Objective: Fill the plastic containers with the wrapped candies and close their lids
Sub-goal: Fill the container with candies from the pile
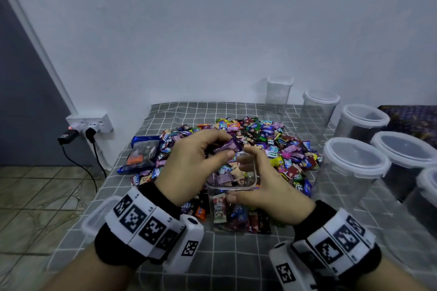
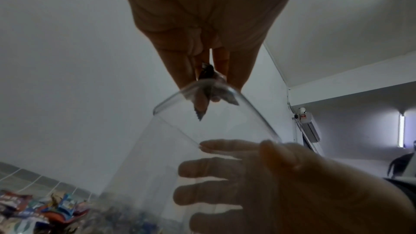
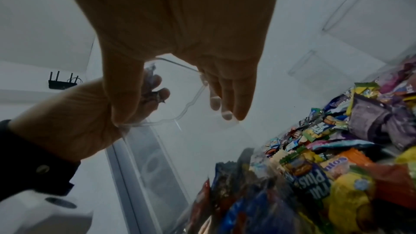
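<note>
Only the head view shows the checked bench [image 1: 236, 257], the candy pile [image 1: 272, 146] and lidded containers [image 1: 354, 165] along its right edge. The open container [image 1: 233, 198] stands upright, mouth upward, gripped by the right hand [image 1: 267, 186]. The left hand [image 1: 191, 163] pinches a purple candy [image 1: 228, 145] over its rim.

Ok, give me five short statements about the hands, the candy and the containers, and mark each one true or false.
1. The left hand holds a purple wrapped candy above the open container. True.
2. The right hand rests flat on the cloth. False: it grips the open container's rim.
3. The open container is empty. False: candies already lie inside.
4. The lidded containers on the right hold candy. False: they look empty.
5. The candy pile lies on a checked cloth. True.
</note>
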